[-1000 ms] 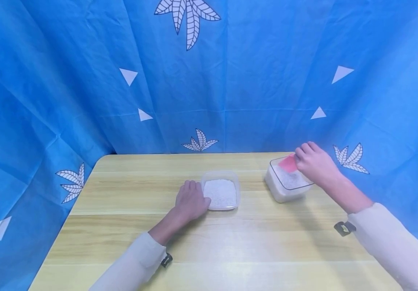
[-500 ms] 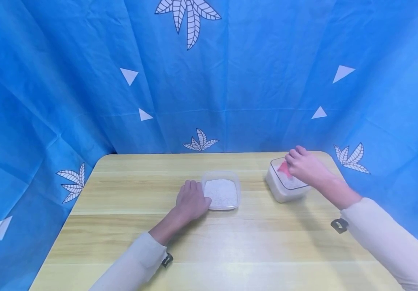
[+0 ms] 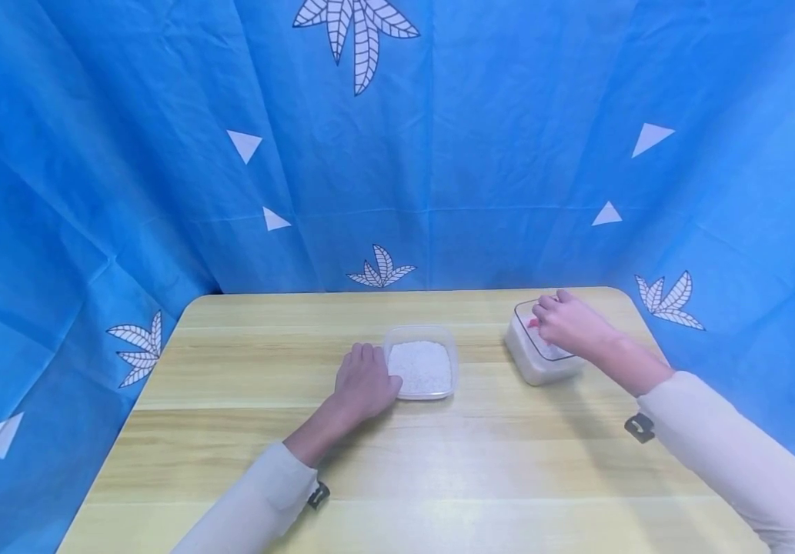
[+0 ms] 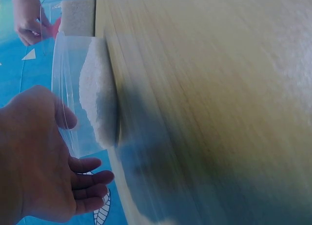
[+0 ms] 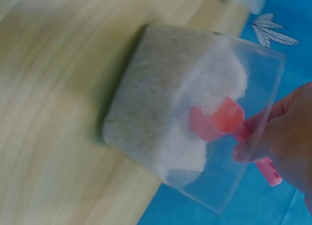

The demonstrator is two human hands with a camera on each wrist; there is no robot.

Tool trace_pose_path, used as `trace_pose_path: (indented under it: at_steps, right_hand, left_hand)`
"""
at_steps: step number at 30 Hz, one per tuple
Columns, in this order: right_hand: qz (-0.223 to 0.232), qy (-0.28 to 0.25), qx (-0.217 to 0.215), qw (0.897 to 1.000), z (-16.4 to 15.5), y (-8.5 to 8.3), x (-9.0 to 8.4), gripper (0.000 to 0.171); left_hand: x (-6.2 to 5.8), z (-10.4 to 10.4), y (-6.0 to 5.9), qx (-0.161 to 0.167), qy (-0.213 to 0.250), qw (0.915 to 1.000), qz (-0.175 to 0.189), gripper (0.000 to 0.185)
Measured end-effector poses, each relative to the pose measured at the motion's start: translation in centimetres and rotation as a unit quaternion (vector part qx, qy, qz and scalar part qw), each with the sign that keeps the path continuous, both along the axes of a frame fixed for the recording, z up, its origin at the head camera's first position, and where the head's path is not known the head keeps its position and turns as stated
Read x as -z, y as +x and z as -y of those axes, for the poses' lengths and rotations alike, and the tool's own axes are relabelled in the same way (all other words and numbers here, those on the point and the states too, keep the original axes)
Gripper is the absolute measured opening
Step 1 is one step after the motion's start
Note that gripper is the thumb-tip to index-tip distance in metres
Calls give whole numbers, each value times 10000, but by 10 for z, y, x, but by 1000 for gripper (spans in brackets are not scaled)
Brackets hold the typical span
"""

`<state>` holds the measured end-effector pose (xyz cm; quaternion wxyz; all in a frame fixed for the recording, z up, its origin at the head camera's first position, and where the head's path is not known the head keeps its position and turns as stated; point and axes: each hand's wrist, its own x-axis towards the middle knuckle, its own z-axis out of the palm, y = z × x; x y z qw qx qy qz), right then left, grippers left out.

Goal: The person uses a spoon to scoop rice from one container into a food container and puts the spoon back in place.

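Note:
A shallow clear container (image 3: pixel 420 334) of white rice (image 3: pixel 425 366) sits mid-table. My left hand (image 3: pixel 364 381) rests flat against its left wall; in the left wrist view the left hand (image 4: pixel 34 157) has its thumb on the clear wall (image 4: pixel 68 88) and its fingers relaxed. At the back right stands a deeper clear container (image 3: pixel 534 369), also filled with rice (image 5: pixel 151 113). My right hand (image 3: pixel 569 323) reaches into it and pinches the handle of a pink scoop (image 5: pixel 217 121), whose bowl is dug into the rice. Only a sliver of the pink scoop (image 3: pixel 532 323) shows in the head view.
Both containers stand on a light wooden table (image 3: pixel 439 462) with rounded corners. A blue cloth with white leaves and triangles (image 3: pixel 397 154) hangs close behind and around the sides. The deeper container sits close to the table's far right corner.
My right hand has moved left and down, pushing the pink scoop lower into the deeper container's rice. The left hand and the shallow container have stayed put.

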<state>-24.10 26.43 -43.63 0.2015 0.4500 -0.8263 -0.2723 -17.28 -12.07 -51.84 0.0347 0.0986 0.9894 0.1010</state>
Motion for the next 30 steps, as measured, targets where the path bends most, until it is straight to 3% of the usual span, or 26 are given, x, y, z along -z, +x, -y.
trace_pose_path:
  at_steps: [11,17,30]
  right_hand:
    - [511,15,350,9981,2,-1,-1,21]
    - [812,-98,685,9943,-3,-3,0,13]
    - [829,-272,905,9921,1,3,-1,20]
  left_hand:
    - [0,1,-1,5,-33,10000,28,44]
    - [2,1,-1,0,-45,10000,12,45]
    - [2,2,-2,12,31,10000,17,43]
